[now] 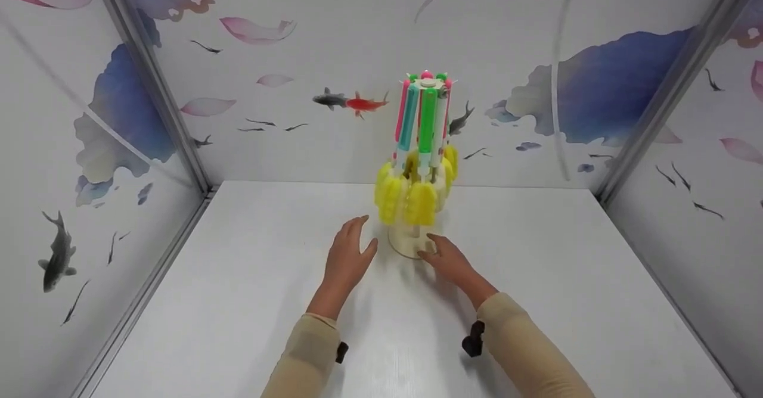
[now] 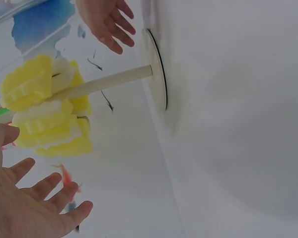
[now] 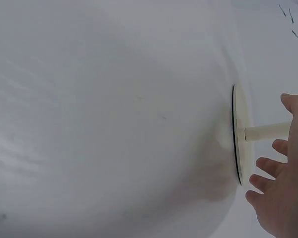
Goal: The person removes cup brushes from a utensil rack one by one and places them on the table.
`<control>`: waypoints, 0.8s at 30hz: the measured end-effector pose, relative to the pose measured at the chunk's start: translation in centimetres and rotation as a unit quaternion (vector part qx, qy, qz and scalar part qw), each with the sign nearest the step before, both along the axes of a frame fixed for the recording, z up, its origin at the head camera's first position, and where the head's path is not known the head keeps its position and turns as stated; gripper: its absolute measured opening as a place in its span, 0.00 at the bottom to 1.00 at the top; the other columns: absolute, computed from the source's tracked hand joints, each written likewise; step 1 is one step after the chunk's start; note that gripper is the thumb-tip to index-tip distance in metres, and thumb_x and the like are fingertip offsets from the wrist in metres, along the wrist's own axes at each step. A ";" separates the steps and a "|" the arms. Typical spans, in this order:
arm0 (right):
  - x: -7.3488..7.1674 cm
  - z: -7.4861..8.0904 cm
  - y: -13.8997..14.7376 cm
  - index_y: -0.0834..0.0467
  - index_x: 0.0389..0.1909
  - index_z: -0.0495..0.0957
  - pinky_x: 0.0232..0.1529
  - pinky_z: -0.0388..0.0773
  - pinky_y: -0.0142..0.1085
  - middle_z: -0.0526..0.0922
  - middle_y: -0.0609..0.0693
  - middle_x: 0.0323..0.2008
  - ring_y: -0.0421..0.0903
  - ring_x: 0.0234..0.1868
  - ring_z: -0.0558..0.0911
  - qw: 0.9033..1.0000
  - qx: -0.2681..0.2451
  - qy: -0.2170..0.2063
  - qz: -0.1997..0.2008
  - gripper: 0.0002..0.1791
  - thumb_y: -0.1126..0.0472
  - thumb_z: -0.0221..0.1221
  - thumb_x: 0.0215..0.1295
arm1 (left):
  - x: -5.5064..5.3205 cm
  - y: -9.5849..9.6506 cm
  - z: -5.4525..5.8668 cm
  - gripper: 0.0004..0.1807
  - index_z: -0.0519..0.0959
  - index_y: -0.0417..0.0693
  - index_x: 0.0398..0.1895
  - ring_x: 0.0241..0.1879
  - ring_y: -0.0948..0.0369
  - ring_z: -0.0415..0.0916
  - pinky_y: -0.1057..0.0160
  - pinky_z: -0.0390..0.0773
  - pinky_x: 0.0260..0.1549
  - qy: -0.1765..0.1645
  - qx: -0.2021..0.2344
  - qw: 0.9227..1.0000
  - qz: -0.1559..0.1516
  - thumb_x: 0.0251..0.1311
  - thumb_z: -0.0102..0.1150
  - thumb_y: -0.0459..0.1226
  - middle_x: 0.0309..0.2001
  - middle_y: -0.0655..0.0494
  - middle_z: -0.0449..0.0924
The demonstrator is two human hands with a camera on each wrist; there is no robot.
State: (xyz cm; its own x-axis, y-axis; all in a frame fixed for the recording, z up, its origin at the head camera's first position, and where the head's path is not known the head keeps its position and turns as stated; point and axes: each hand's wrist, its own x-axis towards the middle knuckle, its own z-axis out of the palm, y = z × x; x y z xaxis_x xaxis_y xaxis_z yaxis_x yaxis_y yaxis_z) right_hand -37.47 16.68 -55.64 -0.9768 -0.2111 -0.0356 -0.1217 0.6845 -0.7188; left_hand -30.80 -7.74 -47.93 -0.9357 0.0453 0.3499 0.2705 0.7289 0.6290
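Observation:
A cream stand with a round base (image 1: 400,244) and a central pole (image 2: 109,82) holds a ring of upright tools. Their handles (image 1: 427,121) are green, teal, pink and white, with yellow ridged heads (image 1: 421,204) and a few cream ones hanging at the bottom. My left hand (image 1: 349,252) hovers left of the stand, fingers spread and nothing in them. On the other side, my right hand (image 1: 450,261) is at the base's right edge in the head view, its fingers (image 3: 262,182) spread beside the pole in the right wrist view. It grips nothing.
Under the stand lies a white tabletop (image 1: 250,302). A white back wall (image 1: 334,46) painted with fish and petals rises behind it, with similar panels on both sides. Metal posts (image 1: 155,82) frame the corners. Dark devices (image 1: 474,339) sit at both sleeves.

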 end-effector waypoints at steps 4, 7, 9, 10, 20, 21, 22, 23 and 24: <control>-0.4 -0.5 -0.3 0.64 0.72 0.57 0.68 0.53 0.55 0.59 0.65 0.70 0.61 0.71 0.57 1.000 -0.003 -0.007 -0.010 0.38 0.48 0.54 0.70 | -0.2 0.5 -0.1 0.27 0.67 0.45 0.67 0.66 0.50 0.64 0.50 0.65 0.62 0.007 0.012 1.000 -0.010 0.67 0.57 0.42 0.65 0.47 0.67; -0.6 -0.7 -0.4 0.65 0.73 0.56 0.68 0.53 0.54 0.59 0.66 0.71 0.61 0.71 0.57 1.000 -0.012 -0.010 -0.013 0.38 0.48 0.54 0.70 | -0.4 0.8 -0.2 0.27 0.67 0.45 0.67 0.66 0.50 0.63 0.50 0.65 0.62 0.005 0.022 1.000 -0.015 0.67 0.56 0.42 0.65 0.48 0.67; -0.6 -0.8 -0.5 0.65 0.73 0.55 0.68 0.54 0.54 0.59 0.66 0.70 0.61 0.71 0.57 1.000 -0.021 -0.010 -0.013 0.39 0.48 0.55 0.70 | -0.4 1.0 -0.3 0.27 0.67 0.45 0.68 0.66 0.51 0.63 0.51 0.65 0.62 -0.001 0.028 1.000 -0.015 0.67 0.56 0.42 0.65 0.48 0.67; -0.7 -0.9 -0.5 0.65 0.73 0.55 0.68 0.54 0.54 0.59 0.66 0.70 0.61 0.71 0.58 1.000 -0.024 -0.011 -0.014 0.39 0.48 0.55 0.70 | -0.5 1.0 -0.4 0.28 0.66 0.45 0.68 0.66 0.51 0.63 0.51 0.64 0.63 -0.005 0.031 0.999 -0.015 0.67 0.56 0.42 0.66 0.48 0.67; -1.4 -0.7 -1.4 0.64 0.74 0.52 0.70 0.50 0.52 0.56 0.63 0.72 0.59 0.73 0.54 0.999 -0.024 -0.038 -0.031 0.41 0.46 0.54 0.70 | -1.0 1.2 -0.5 0.30 0.63 0.45 0.70 0.68 0.51 0.60 0.50 0.62 0.64 -0.034 0.058 0.997 -0.025 0.68 0.55 0.42 0.68 0.47 0.64; -1.5 -0.6 -1.5 0.63 0.75 0.51 0.70 0.49 0.53 0.55 0.63 0.73 0.58 0.73 0.53 0.998 -0.027 -0.041 -0.032 0.41 0.46 0.54 0.70 | -1.0 1.2 -0.5 0.30 0.63 0.44 0.70 0.68 0.51 0.60 0.50 0.62 0.64 -0.036 0.060 0.997 -0.026 0.68 0.55 0.42 0.68 0.47 0.64; -1.6 -0.6 -1.5 0.63 0.75 0.51 0.70 0.49 0.52 0.54 0.62 0.73 0.58 0.73 0.53 0.998 -0.027 -0.041 -0.033 0.41 0.46 0.54 0.70 | -1.1 1.2 -0.4 0.30 0.63 0.44 0.70 0.68 0.51 0.60 0.50 0.61 0.64 -0.036 0.062 0.997 -0.027 0.68 0.55 0.41 0.68 0.47 0.64; -1.8 -0.7 -1.6 0.63 0.75 0.50 0.70 0.49 0.52 0.54 0.62 0.73 0.58 0.73 0.53 0.998 -0.029 -0.038 -0.032 0.41 0.46 0.54 0.71 | -1.1 1.3 -0.3 0.30 0.63 0.44 0.70 0.68 0.51 0.60 0.50 0.61 0.64 -0.036 0.064 0.997 -0.029 0.68 0.55 0.41 0.68 0.47 0.64; -1.9 -0.7 -1.6 0.63 0.75 0.50 0.70 0.49 0.52 0.54 0.61 0.74 0.57 0.74 0.53 0.998 -0.031 -0.036 -0.033 0.42 0.46 0.54 0.71 | -1.2 1.3 -0.3 0.30 0.63 0.44 0.70 0.68 0.51 0.60 0.50 0.61 0.64 -0.036 0.064 0.997 -0.029 0.68 0.55 0.41 0.68 0.47 0.64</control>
State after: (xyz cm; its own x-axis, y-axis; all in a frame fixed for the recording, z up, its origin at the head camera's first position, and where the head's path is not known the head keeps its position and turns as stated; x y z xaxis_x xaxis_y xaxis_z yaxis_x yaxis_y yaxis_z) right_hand -39.41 15.05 -56.35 -0.9839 -0.1507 -0.0959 -0.0238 0.6430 -0.7655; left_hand -31.99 -6.44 -48.24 -0.9554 0.0594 0.2893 0.2616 0.6250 0.7355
